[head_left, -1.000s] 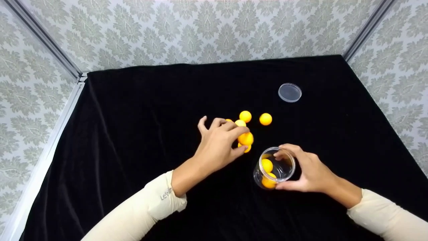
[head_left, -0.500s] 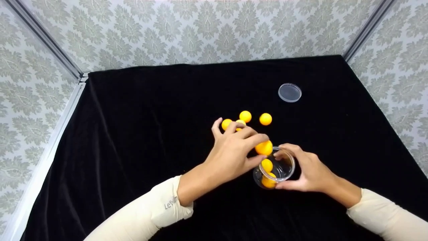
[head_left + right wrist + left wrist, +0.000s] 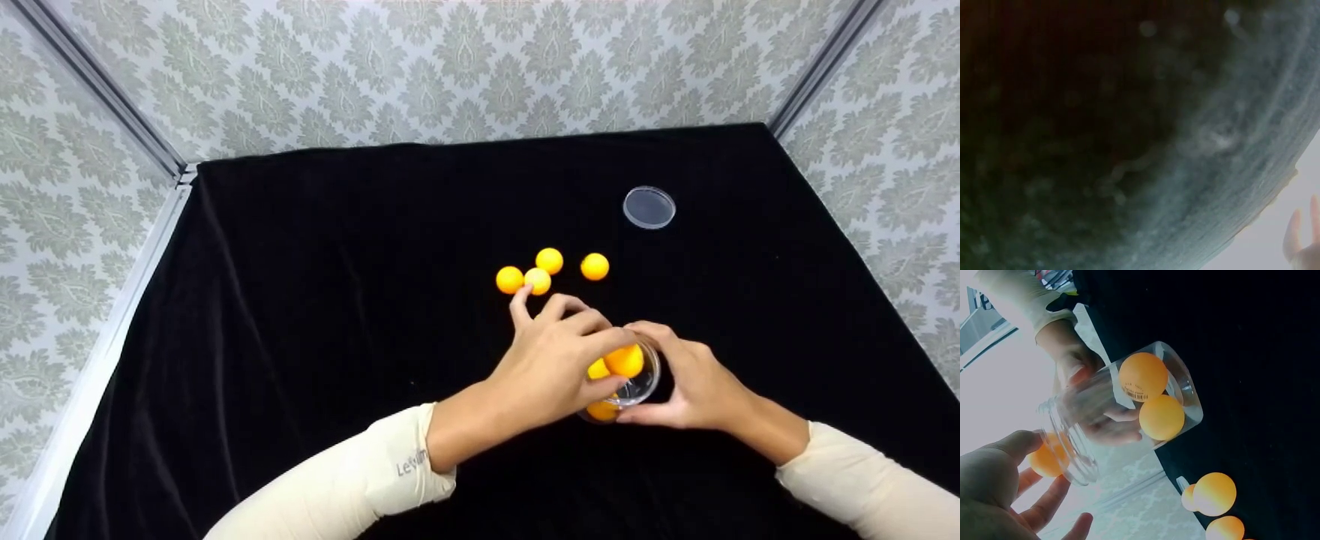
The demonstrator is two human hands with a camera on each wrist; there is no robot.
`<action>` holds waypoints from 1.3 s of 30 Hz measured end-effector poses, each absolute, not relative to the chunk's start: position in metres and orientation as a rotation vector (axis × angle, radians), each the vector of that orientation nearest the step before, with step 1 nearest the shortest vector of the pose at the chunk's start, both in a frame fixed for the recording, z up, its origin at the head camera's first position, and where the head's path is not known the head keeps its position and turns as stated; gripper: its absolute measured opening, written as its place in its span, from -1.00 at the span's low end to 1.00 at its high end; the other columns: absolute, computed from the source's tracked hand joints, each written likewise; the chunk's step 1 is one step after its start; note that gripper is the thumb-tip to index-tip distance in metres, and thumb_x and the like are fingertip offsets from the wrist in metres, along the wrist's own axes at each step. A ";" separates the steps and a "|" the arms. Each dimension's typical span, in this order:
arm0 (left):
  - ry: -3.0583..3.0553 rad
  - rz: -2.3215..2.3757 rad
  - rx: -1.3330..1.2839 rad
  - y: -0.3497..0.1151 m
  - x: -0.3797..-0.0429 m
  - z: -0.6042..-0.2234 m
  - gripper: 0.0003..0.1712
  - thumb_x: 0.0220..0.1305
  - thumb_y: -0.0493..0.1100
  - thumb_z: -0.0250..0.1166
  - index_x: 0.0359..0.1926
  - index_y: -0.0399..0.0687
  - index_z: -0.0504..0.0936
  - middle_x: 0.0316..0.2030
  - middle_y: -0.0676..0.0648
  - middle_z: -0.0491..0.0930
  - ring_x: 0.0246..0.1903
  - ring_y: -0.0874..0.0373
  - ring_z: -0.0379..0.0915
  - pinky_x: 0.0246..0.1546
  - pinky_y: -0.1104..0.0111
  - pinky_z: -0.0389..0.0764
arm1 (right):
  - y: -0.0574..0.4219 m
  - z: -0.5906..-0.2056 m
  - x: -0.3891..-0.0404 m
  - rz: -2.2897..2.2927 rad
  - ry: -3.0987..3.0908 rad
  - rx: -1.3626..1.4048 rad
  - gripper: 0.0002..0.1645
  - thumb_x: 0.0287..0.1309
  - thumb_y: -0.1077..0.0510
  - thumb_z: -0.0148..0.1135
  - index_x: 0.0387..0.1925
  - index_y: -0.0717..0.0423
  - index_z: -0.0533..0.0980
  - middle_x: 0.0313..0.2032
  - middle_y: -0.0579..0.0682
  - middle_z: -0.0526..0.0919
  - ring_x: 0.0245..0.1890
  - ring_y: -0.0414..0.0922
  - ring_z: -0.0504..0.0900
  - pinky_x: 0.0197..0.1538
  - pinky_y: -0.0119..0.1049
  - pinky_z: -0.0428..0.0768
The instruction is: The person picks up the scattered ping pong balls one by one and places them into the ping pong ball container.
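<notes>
My left hand (image 3: pixel 544 367) pinches an orange ping-pong ball (image 3: pixel 625 361) between thumb and fingers, right at the mouth of a clear jar (image 3: pixel 1189 396). Around the side of that jar curls my right hand (image 3: pixel 697 384), holding it upright on the black cloth. Two more balls lie inside near the bottom, one with dark print (image 3: pixel 1143 377) and one plain-sided (image 3: pixel 1162 417), as the left wrist view shows. In the head view the left hand covers part of the jar. The right wrist view is mostly a dark blur, with fingertips (image 3: pixel 1293 233) at its lower right.
Beyond the left hand, several loose balls lie on the black cloth (image 3: pixel 360 225): three close together, including the leftmost ball (image 3: pixel 510 280), and a separate ball (image 3: pixel 595 266) to their right. A round clear lid (image 3: pixel 649 208) lies farther back. Patterned walls (image 3: pixel 465 67) enclose the table.
My left hand has carried the ball rightward from beside the loose group to the jar's mouth. The right hand and the jar have stayed in place.
</notes>
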State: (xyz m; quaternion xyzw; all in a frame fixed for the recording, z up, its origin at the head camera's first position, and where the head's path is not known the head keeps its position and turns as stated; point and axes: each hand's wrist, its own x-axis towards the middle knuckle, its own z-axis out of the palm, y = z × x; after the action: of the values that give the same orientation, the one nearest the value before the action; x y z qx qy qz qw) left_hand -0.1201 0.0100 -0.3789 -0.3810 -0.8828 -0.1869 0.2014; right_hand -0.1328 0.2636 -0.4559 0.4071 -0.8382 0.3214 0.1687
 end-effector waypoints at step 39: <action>-2.455 -0.655 -0.846 -0.011 -0.143 -0.367 -0.69 0.29 0.17 0.36 0.03 0.34 0.71 -0.02 0.21 0.71 0.09 0.11 0.49 0.27 -0.37 0.13 | 0.262 -0.455 -0.133 0.953 -2.377 1.171 0.28 -0.44 -0.21 0.77 0.31 0.25 0.37 0.00 -0.09 0.74 -0.03 -0.12 0.75 0.26 -0.59 0.43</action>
State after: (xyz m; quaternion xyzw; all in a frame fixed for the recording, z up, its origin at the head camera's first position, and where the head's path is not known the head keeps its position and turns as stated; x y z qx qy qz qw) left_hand -0.1432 -0.0115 -0.3674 -0.3074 -0.8922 -0.2382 0.2296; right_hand -0.1334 0.2622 -0.4549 0.4105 -0.8328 0.3341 0.1621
